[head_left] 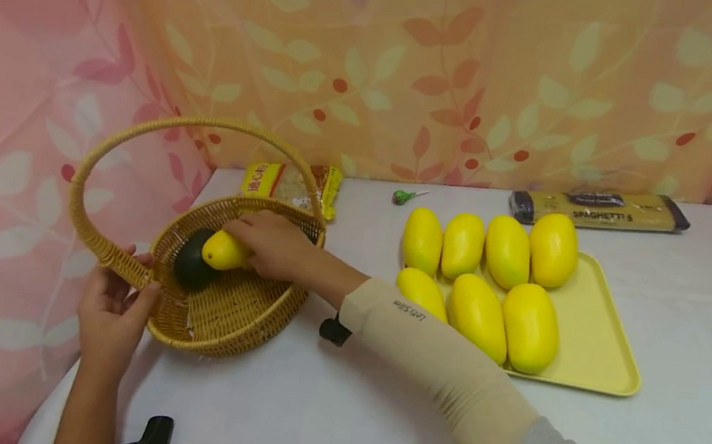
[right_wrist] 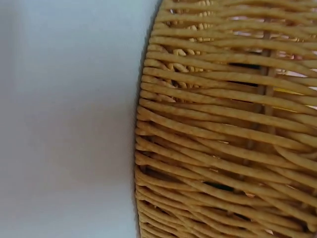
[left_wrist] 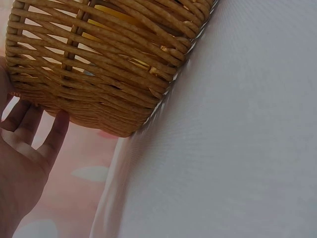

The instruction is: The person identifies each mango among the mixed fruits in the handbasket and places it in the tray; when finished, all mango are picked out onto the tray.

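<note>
A wicker basket [head_left: 228, 343] with a tall arched handle stands on the left of the table. My left hand [head_left: 115, 307] grips its left rim at the foot of the handle, with the thumb on top; in the left wrist view its fingers [left_wrist: 55, 134] touch the outer weave. Inside the basket my right hand [head_left: 273, 245] holds a yellow mango [head_left: 223, 252] from above. Beside that mango lies a dark, rounded, blackish-green thing [head_left: 191, 261], partly covered by it. The right wrist view has only the basket wall [right_wrist: 223, 119] and tabletop, so the right hand is hidden there.
A cream tray [head_left: 601, 341] on the right bears several yellow mangoes [head_left: 478, 315]. Along the back lie a spaghetti pack [head_left: 597, 209], a green-wrapped lollipop [head_left: 403, 197] and a yellow-and-red food packet [head_left: 287, 182] behind the basket. A floral curtain [head_left: 381, 69] hangs behind.
</note>
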A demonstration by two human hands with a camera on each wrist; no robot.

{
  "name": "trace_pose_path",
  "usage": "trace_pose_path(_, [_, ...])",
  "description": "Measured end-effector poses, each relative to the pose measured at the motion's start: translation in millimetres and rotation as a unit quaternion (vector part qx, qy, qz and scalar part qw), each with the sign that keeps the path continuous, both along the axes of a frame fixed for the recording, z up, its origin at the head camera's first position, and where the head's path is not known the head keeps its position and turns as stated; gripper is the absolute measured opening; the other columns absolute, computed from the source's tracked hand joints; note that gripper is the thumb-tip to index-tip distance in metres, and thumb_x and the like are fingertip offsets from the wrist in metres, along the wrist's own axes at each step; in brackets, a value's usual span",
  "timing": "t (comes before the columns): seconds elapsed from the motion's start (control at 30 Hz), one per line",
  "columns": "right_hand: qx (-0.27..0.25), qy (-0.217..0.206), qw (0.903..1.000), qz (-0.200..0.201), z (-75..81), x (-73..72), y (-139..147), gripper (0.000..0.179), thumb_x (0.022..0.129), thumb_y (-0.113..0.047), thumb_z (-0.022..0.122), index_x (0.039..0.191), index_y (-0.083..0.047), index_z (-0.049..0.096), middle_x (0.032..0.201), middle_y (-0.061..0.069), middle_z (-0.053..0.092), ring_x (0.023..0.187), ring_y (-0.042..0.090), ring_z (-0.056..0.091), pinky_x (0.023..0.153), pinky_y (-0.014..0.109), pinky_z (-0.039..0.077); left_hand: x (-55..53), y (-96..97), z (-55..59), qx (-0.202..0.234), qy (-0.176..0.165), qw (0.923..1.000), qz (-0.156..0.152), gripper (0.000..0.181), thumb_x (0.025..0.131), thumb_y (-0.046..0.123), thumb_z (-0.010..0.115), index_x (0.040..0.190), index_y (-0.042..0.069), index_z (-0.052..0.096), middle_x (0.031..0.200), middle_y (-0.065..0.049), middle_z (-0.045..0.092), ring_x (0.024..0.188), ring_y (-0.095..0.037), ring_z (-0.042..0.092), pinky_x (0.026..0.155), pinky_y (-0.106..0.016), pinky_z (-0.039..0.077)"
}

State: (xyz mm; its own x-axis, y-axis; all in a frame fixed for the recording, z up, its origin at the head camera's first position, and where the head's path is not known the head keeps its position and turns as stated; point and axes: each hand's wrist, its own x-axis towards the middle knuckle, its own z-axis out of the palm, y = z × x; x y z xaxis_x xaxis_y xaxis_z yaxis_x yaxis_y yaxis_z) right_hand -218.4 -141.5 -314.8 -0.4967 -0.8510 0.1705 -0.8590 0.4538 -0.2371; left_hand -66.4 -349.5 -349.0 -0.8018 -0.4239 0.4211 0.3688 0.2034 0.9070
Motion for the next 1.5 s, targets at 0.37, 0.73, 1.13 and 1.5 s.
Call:
trace_pose_path(0.37, [-0.158, -0.154, 0.9752, 0.008, 6.6, 19.2, 28, 0.067, 0.093, -0.032, 0.073, 0.149, -0.009, 0.044, 0.142, 0.004, 0.051, 0.124, 0.011, 0.048, 0.105, 0.019, 0.036, 0.4, -3.1, -0.7, -0.007, -0.017, 0.9998, 0.006, 0.057, 0.087, -0.021, 0.059, 0.14, -0.001, 0.051, 0.125, -0.016, 0.06, 0.12, -0.022, 0.057, 0.094, -0.017, 0.048])
trace_pose_path(0.73, [-0.314, -0.328, 0.8909, 0.017, 12.1, 42.9, 53, 0.052, 0.094, -0.022, 0.073, 0.133, -0.01, 0.042, 0.128, 0.006, 0.056, 0.112, 0.012, 0.059, 0.09, 0.024, 0.053, 1.7, -0.5, -3.3, -0.001, -0.019, 0.9997, 0.018, 0.057, 0.087, -0.022, 0.059, 0.139, 0.0, 0.052, 0.125, -0.016, 0.061, 0.12, -0.022, 0.057, 0.094, -0.017, 0.048])
trace_pose_path(1.13, [-0.377, -0.416, 0.8268, 0.029, 29.0, 57.0, 82, 0.047, 0.095, -0.012, 0.069, 0.136, -0.005, 0.047, 0.125, 0.009, 0.056, 0.105, 0.018, 0.066, 0.092, 0.028, 0.054, 0.9, -1.7, -2.5, 0.009, -0.011, 0.9999, 0.009, 0.057, 0.087, -0.022, 0.059, 0.139, 0.001, 0.054, 0.125, -0.017, 0.061, 0.12, -0.023, 0.057, 0.094, -0.017, 0.049])
trace_pose_path(1.5, [-0.371, -0.436, 0.8195, 0.023, 30.5, 64.0, 115, 0.041, 0.099, -0.015, 0.064, 0.138, -0.009, 0.05, 0.126, 0.007, 0.058, 0.108, 0.024, 0.064, 0.093, 0.035, 0.055, 2.4, -0.6, -1.5, 0.023, -0.009, 0.9997, 0.007, 0.057, 0.087, -0.023, 0.059, 0.138, 0.001, 0.054, 0.125, -0.018, 0.061, 0.119, -0.023, 0.058, 0.094, -0.017, 0.049])
